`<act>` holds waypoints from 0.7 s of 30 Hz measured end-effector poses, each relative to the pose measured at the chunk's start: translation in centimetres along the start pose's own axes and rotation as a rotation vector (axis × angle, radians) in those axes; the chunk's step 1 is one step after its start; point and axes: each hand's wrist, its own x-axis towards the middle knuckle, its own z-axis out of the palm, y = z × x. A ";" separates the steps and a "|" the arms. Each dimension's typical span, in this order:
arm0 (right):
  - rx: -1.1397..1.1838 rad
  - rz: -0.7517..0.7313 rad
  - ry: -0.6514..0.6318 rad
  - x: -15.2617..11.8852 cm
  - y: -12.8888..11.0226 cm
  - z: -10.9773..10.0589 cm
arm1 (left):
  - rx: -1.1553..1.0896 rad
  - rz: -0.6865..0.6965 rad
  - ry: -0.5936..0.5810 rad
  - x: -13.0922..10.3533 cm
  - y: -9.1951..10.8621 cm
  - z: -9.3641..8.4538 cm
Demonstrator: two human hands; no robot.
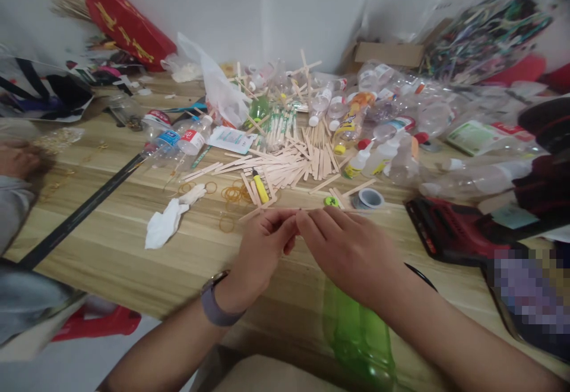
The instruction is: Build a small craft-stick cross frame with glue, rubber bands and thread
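Observation:
My left hand [267,246], with a watch [218,300] on its wrist, is closed with thumb and fingers pinched together. Its fingertips meet those of my right hand [347,243], which is also closed, palm down. A thin, pale stick [376,211] juts out past the right knuckles and runs along behind both hands; the fingers cover most of it. Below my right forearm lies a translucent green plastic bottle [360,338]. Just beyond the hands are a yellow marker-like tube [260,187], rubber bands [236,193], a grey tape roll [369,198] and a small green disc [331,201].
Flat wooden craft sticks [285,163] spread across the table's middle. Clear bottles and glue bottles [358,160] crowd the right. A red-and-black tool [445,231] lies at right, a crumpled tissue [164,223] at left. Another person's hand [18,157] rests beside a dark bar [84,211].

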 end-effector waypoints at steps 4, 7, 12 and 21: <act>-0.056 0.030 -0.004 0.6 -0.3 -0.5 | 0.190 0.091 0.034 -0.3 0.2 -0.2; -0.048 0.041 -0.012 0.6 -0.3 -1.9 | 0.273 0.138 0.063 -0.1 0.3 -0.6; 0.044 0.288 0.118 -0.3 1.4 -6.1 | 0.366 0.169 0.055 0.1 0.4 -1.3; 1.038 0.592 -0.420 0.1 3.9 -0.7 | 0.551 0.328 -0.037 -0.9 0.1 -0.9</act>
